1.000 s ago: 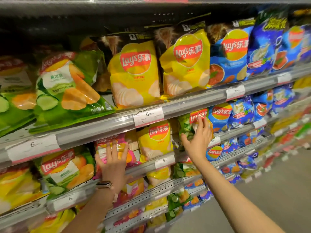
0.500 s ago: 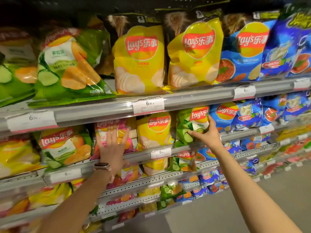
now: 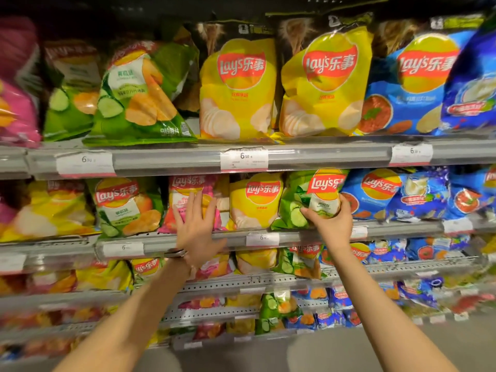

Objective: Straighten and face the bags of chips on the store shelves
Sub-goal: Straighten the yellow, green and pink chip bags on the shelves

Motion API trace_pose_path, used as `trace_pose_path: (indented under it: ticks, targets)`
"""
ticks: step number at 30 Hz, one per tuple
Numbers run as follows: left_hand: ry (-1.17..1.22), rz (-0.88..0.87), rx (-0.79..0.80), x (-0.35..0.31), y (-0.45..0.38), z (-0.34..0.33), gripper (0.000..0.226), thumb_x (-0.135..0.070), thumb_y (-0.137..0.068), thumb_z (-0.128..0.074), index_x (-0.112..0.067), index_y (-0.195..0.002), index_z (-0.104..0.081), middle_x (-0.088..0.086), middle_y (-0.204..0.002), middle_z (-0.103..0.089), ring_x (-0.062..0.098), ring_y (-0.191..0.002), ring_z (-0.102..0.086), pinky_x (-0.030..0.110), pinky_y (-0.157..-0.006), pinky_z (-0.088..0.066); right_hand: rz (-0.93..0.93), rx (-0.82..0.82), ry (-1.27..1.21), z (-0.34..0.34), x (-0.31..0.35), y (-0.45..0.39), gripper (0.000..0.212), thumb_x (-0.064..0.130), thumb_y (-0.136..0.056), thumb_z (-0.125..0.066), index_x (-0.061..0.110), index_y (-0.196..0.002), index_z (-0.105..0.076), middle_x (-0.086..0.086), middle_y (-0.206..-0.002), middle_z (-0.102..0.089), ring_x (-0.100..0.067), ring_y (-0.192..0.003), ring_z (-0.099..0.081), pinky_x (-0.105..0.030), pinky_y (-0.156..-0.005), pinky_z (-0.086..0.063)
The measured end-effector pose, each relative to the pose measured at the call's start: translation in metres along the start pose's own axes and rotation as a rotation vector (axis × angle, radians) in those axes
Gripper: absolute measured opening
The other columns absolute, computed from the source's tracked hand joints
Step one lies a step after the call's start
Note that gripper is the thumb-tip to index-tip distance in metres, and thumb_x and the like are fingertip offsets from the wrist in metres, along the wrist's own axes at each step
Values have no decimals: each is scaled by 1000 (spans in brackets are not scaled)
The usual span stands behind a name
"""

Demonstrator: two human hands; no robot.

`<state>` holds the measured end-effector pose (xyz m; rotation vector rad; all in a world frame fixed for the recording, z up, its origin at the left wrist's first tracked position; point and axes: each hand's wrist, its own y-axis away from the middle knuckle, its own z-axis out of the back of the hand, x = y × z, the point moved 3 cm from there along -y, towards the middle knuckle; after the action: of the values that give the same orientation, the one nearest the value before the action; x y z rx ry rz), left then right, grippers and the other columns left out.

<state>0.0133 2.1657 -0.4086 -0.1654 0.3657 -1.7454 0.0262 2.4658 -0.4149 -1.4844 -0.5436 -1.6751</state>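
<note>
your right hand point(image 3: 331, 224) is curled round the lower part of the green cucumber bag point(image 3: 308, 200) on the second shelf point(image 3: 402, 228), thumb on the front over the cucumber slices and fingers wrapped round its right side, so it's properly gripping that bag. your left hand point(image 3: 197, 226) is flat with fingers straight and spread, pressing on the front of the pink bag point(image 3: 185, 189) on the same shelf, holding nothing. not much room to work with: the green cucumber bag is wedged between the small yellow bag point(image 3: 255, 202) on its left and a blue bag point(image 3: 373, 191) touching its right side, and the rail of the top shelf point(image 3: 174, 162) with its price tag point(image 3: 243, 158) sits just above the bag tops. your right palm hangs over the front lip of the second shelf, and below it is open floor point(image 3: 389, 350) with space for your arms. the green bag looks crumpled and tilted a bit to the right, logo facing out, bottom corner resting on the shelf lip. your hand covers its lower right corner, so you can't tell how that edge sits. the far left of the shelves and the lower rows are blurred, labels there unreadable. on the top shelf the two big yellow bags point(image 3: 236, 87) stand upright facing front, while the big green bag point(image 3: 137, 98) beside them leans left.
</note>
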Motion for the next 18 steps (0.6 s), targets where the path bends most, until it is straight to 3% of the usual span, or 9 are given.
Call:
trace_pose_path:
  ticks: [2,5,9,11,14,16,18]
  targets:
    - [240,-7,-104,-14,10,3,93,-54,-52,-79,-6,-129,-56,20,-139,-48,39,-132,-41,62,-106,-27,-1,-38,-26,2,7,16,81,27,-58,-90,13,-126,-48,-3,-110,-64,-19,-99,-62,-40,-89,-53]
    - [767,10,69,-47,18,12,70,-48,-71,-78,-12,-126,-54,-1,-129,-47,17,-124,-44,32,-101,-38,-32,-21,-25,0,9,43,81,30,-57,-90,14,-124,-49,0,-106,-64,-18,-96,-63,-36,-84,-53]
    - [1245,221,332,-79,19,20,95,-51,-55,-82,-19,-135,-41,6,-127,-54,17,-117,-56,31,-92,-50,-86,70,-14,-7,17,85,74,49,-47,-86,31,-108,-49,15,-91,-62,-12,-86,-62,-34,-74,-53]
    - [1343,249,340,-87,22,24,86,-43,-52,-83,-25,-126,-44,-4,-116,-62,3,-99,-63,25,-81,-55,-34,112,30,-11,26,105,69,63,-46,-74,36,-102,-46,15,-90,-60,-12,-86,-59,-29,-68,-49]
    - [1391,292,216,-83,32,26,70,-31,-52,-86,-30,-112,-51,-12,-104,-68,2,-91,-67,20,-71,-55,100,192,61,-17,39,124,54,50,-56,-81,41,-96,-45,16,-93,-59,-8,-87,-59,-27,-66,-49]
    - [1367,353,121,-70,38,25,66,-22,-56,-89,-25,-112,-55,-10,-101,-70,4,-91,-68,18,-69,-54,133,331,58,-23,45,130,55,45,-60,-84,47,-95,-42,20,-96,-59,-1,-90,-58,-24,-71,-50]
    - [1308,393,52,-52,43,30,53,-14,-62,-88,-27,-105,-59,-16,-92,-71,-6,-85,-66,10,-66,-50,99,507,21,-29,47,133,56,49,-63,-82,48,-103,-42,21,-102,-58,1,-95,-57,-23,-78,-51]
